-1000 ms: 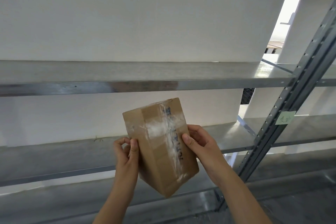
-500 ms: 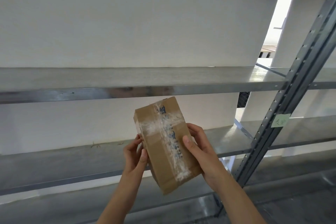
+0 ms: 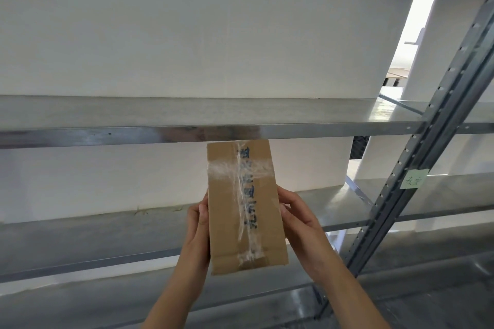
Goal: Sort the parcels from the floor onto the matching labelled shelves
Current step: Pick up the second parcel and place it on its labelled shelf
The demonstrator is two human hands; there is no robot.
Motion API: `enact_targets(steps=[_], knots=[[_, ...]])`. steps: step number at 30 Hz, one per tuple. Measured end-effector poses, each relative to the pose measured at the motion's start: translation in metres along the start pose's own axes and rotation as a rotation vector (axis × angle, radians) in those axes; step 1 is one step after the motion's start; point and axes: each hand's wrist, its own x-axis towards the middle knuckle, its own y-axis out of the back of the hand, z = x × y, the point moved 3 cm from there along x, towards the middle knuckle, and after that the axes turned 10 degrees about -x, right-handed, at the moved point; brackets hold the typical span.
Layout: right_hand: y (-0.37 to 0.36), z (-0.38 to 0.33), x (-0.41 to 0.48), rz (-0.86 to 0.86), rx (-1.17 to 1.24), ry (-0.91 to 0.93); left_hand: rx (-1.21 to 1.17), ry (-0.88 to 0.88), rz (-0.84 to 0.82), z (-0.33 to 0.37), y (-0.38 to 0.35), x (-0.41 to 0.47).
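Fingers (image 3: 201, 211) of both hands clasped on the parcel (image 3: 244, 208), upright between them.

A white wall (image 3: 187, 29) fills the background. At the right, a white pillar (image 3: 438, 43) stands beside a bright opening (image 3: 411, 32), through which a low brown structure (image 3: 397, 78) shows, too small to identify.

A storeroom or warehouse is showing here: long galvanised steel shelves (image 3: 240, 131) running across, a perforated grey upright (image 3: 427, 157) at three o'clock bearing a handwritten green label (image 3: 415, 178).
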Motion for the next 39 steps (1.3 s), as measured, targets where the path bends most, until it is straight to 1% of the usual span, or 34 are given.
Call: enact_targets(steps=[3,6,9,15,18,20,24,27,30,36,39], knots=[[0.002,0.004,0.002,-0.075,0.017,-0.007,0.035,-0.027,-0.009,0.002,0.003,0.003],[0.004,0.004,0.005,-0.096,0.011,-0.001,0.000,0.017,0.009,-0.002,0.006,0.008],[0.005,0.004,0.008,-0.086,-0.025,0.005,-0.060,0.096,0.049,-0.006,0.006,0.008],[0.001,0.007,0.014,-0.039,-0.186,0.002,-0.012,0.204,0.122,-0.011,0.006,0.007],[-0.003,0.006,0.016,0.002,-0.236,-0.039,-0.029,0.249,0.193,-0.011,0.004,0.010],[-0.004,0.005,0.017,0.036,-0.236,-0.066,-0.036,0.261,0.179,-0.007,-0.003,0.011],[-0.005,0.002,0.020,0.086,-0.235,-0.075,-0.010,0.192,0.092,-0.001,-0.007,0.011],[-0.007,0.000,0.023,0.086,-0.243,-0.084,-0.026,0.152,0.030,0.003,-0.012,0.009],[-0.008,-0.002,0.024,0.095,-0.226,-0.111,-0.049,0.142,0.022,0.005,-0.014,0.011],[-0.012,0.005,0.019,0.108,-0.155,-0.202,0.015,0.144,-0.010,0.004,-0.014,0.012],[-0.013,0.010,0.019,0.101,-0.154,-0.206,0.041,0.143,-0.023,0.000,-0.011,0.009]])
